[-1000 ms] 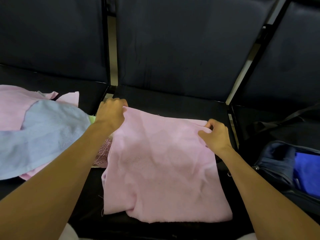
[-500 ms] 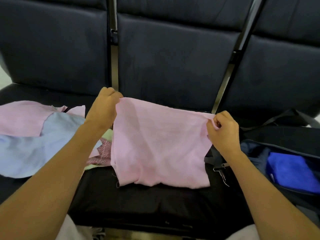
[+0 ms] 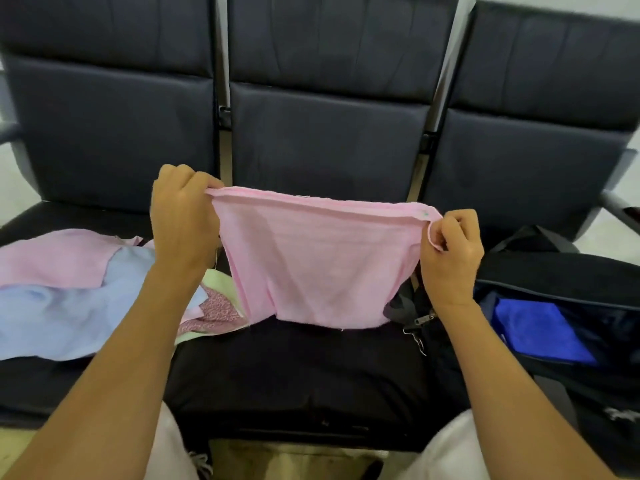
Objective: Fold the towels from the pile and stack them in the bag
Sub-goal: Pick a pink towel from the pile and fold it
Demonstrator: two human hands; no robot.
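The left hand [image 3: 183, 220] pinches one top corner of a pink towel [image 3: 318, 261], fingers curled round the edge; the right hand [image 3: 450, 251] pinches the opposite top corner the same way; the towel hangs between them, its lower edge just above the dark seat [image 3: 294, 368]. Below and outward of the left hand lies the pile [image 3: 69, 299] of pink, blue and patterned cloths; below and outward of the right hand sits the open bag [image 3: 561, 275], a blue towel [image 3: 540, 330] inside.
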